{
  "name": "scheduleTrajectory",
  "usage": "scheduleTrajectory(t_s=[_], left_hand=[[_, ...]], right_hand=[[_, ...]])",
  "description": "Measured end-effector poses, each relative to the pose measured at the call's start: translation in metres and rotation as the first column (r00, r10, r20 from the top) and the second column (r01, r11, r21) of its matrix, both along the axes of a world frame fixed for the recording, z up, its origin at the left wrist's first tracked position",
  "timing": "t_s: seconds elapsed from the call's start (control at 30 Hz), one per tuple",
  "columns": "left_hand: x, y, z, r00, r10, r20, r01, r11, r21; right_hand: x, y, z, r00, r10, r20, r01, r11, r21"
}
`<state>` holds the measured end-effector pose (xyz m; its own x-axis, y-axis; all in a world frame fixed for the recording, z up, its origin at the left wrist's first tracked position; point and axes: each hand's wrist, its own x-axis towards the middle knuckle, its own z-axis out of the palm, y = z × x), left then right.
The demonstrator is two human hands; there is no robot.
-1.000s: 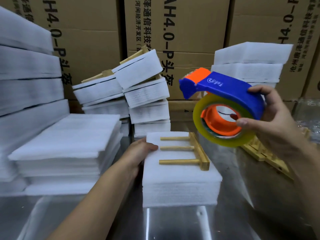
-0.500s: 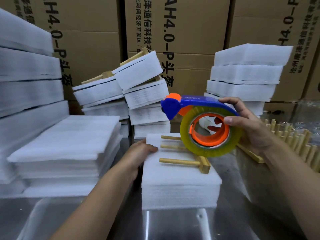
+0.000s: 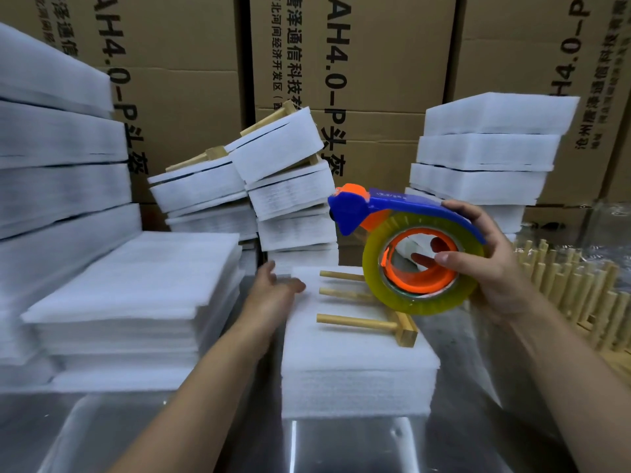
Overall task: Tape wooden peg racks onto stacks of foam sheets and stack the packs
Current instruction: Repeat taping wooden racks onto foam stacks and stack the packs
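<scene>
Printed cardboard boxes (image 3: 375,63) wall the back. Before them lean finished packs (image 3: 273,172), flanked by soft white foam piles (image 3: 488,151) and bristling spare peg racks (image 3: 573,288). On the shiny steel table (image 3: 341,448) sits a layered foam stack (image 3: 355,370), with a round-pegged wooden peg rack (image 3: 362,322) flat on top. The right hand (image 3: 491,264) grips a blue-and-orange tape dispenser (image 3: 403,233) that hides part of the rack's bar. The left hand (image 3: 273,295) lies loose-fingered at the stack's far corner.
</scene>
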<state>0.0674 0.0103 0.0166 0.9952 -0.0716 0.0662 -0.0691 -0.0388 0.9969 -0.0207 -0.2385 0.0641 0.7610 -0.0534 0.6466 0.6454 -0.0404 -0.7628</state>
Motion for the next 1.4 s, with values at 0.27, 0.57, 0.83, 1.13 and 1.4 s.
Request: scheduleTrajectory(t_s=[0.27,0.57,0.83,1.13,1.4], left_hand=[[-0.033,0.009,0.039,0.971,-0.165,0.175,0.233,0.826,-0.513],[-0.055,-0.002,0.049,0.809,-0.586,0.050,0.487,0.620,-0.615],[-0.056,0.001,0.050,0.753,-0.658,0.008,0.469,0.528,-0.708],[-0.059,0.001,0.055,0.892,-0.441,-0.102,0.325,0.780,-0.534],[-0.058,0.013,0.060,0.976,-0.060,0.210,0.089,0.987,-0.134]], right_hand=[[-0.022,0.002,0.012,0.989,0.017,0.149,-0.025,0.998,0.053],[-0.028,0.014,0.012,0.990,0.025,0.138,-0.006,0.990,-0.139],[-0.024,0.011,0.009,0.986,0.067,0.153,-0.042,0.986,-0.162],[-0.024,0.013,0.008,0.989,0.075,0.130,-0.055,0.987,-0.154],[-0.037,0.014,0.019,0.981,-0.012,0.195,0.063,0.964,-0.257]])
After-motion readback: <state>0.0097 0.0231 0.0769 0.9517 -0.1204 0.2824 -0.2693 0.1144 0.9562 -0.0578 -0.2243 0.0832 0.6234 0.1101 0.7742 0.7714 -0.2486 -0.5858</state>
